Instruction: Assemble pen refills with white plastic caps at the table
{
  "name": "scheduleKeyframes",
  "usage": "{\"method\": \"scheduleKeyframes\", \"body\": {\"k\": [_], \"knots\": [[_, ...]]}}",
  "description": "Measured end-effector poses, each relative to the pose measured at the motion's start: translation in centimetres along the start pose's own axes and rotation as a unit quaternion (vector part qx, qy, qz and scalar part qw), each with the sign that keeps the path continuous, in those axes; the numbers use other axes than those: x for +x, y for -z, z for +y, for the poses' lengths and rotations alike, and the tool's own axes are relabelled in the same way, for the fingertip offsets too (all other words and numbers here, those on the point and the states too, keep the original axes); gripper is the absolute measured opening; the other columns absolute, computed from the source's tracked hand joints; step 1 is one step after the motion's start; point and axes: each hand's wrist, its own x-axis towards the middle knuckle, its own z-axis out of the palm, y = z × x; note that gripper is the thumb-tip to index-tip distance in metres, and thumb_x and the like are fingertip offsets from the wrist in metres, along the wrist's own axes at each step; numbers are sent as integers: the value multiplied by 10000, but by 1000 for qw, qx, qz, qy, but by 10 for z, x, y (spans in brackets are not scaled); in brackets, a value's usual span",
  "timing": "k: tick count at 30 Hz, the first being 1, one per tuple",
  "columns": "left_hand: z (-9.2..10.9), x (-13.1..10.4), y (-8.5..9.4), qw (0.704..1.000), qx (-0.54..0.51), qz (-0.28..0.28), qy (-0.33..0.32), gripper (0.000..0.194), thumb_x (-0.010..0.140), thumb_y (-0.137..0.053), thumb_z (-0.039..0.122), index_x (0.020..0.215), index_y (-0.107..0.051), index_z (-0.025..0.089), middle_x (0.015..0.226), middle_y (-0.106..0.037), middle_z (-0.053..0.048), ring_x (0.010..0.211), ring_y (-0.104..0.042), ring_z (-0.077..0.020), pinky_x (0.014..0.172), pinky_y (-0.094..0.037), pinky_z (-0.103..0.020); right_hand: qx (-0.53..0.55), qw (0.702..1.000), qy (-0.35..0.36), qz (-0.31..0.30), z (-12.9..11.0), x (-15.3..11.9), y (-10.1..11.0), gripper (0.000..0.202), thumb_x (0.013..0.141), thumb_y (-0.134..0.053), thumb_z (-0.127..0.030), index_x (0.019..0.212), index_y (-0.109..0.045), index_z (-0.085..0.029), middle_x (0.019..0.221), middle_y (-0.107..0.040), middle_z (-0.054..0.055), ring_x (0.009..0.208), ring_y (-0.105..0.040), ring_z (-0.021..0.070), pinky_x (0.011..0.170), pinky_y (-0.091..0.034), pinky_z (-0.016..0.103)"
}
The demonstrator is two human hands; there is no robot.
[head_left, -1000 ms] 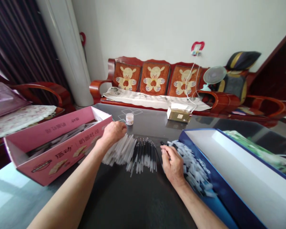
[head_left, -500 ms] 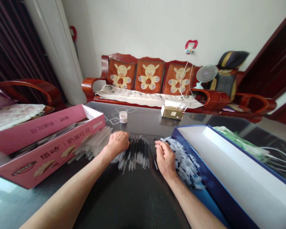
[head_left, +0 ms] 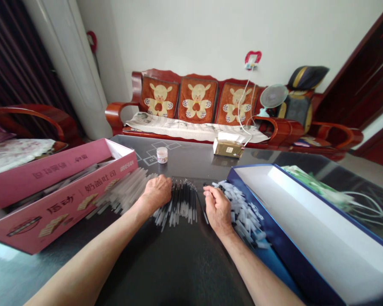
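Note:
A row of thin black-and-clear sticks that look like pen refills (head_left: 183, 202) lies fanned on the dark table (head_left: 175, 259). My left hand (head_left: 158, 190) rests at the row's left end, fingers closed; whatever they hold is hidden. To the right, my right hand (head_left: 217, 208) is closed with thumb and fingers pinched, and a small dark tip shows at the fingertips. One single refill (head_left: 202, 206) lies apart from the row, beside this hand. Long translucent tubes (head_left: 123, 193) are heaped left of my left hand. Short whitish tube pieces (head_left: 244, 212) form a pile right of my right hand.
On the left stands a pink box (head_left: 67, 199) with more sticks inside. A blue box (head_left: 274, 238) with a white interior is on the right, near a green packet (head_left: 315, 182) and white cable. Farther back are a small jar (head_left: 162, 155) and a tissue pack (head_left: 228, 148).
The whole view has shifted slightly, so things appear a little farther left. Both hands stay nearly in place, closed as before.

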Motion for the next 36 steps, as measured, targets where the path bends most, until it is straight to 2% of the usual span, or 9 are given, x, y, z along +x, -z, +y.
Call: {"method": "scheduleKeyframes", "body": {"k": [8, 13, 16, 20, 22, 23, 29, 32, 36], "knots": [[-7, 8, -1, 998, -63, 25, 11, 375, 740, -450, 162, 1068, -631, 153, 989, -661, -154, 942, -636, -264, 781, -490, -328, -4, 1000, -4, -17, -3, 0, 2, 209, 861, -437, -215, 920, -636, -192, 878, -670, 54, 814, -639, 168, 735, -504, 284], [-8, 12, 5, 968, -241, 72, 9, 424, 695, -490, 217, 1086, -649, 181, 746, -670, -26, 772, -631, -186, 697, -467, -257, 8, 1000, -8, -8, -3, -2, -1, 204, 864, -438, -221, 932, -628, -195, 899, -675, 64, 837, -640, 174, 775, -506, 310], [-3, 13, 4, 890, -455, 31, 6, 353, 671, -513, 235, 976, -668, 146, 563, -585, 27, 626, -598, -140, 543, -431, -211, 35, 999, -28, 2, -2, 0, 1, 221, 867, -431, -234, 969, -621, -187, 927, -679, 72, 843, -645, 173, 778, -509, 315], [3, 15, 2, 687, -723, -22, 67, 359, 629, -602, 219, 976, -603, 125, 551, -595, 10, 560, -618, -136, 442, -408, -183, 70, 990, -99, 69, -1, 15, 19, 282, 867, -424, -307, 1036, -605, -172, 925, -679, 76, 799, -645, 171, 743, -510, 320], [4, 16, 2, 619, -781, -19, 76, 327, 611, -648, 204, 924, -581, 137, 594, -620, -2, 555, -634, -136, 430, -423, -174, 81, 983, -126, 110, 1, 27, 32, 313, 851, -440, -340, 1056, -598, -163, 937, -676, 83, 770, -639, 168, 722, -509, 319], [4, 16, 2, 601, -795, -17, 77, 299, 607, -665, 199, 885, -572, 142, 608, -626, -4, 550, -637, -135, 422, -426, -169, 81, 980, -133, 121, 4, 33, 38, 319, 841, -452, -348, 1051, -600, -159, 942, -676, 87, 771, -637, 169, 722, -507, 319], [1, 18, -1, 569, -818, -25, 76, 222, 618, -702, 168, 778, -550, 143, 652, -659, -19, 593, -666, -137, 414, -449, -146, -20, 994, -98, 54, 22, 44, 54, 262, 782, -533, -349, 918, -664, -167, 907, -698, 80, 818, -630, 196, 784, -489, 356], [6, 17, -2, 557, -827, -44, 71, 224, 624, -700, 138, 770, -531, 152, 681, -669, -19, 647, -680, -137, 456, -478, -144, 46, 990, -133, -24, 14, 38, 49, 284, 788, -537, -380, 940, -661, -175, 906, -708, 80, 772, -648, 185, 684, -514, 313], [15, 13, -1, 564, -821, -53, 68, 221, 634, -695, 133, 776, -526, 152, 729, -674, -32, 689, -683, -138, 480, -477, -145, 164, 960, -190, -121, 0, 30, 36, 327, 803, -526, -436, 978, -650, -188, 922, -707, 81, 774, -674, 185, 558, -517, 251]]}}
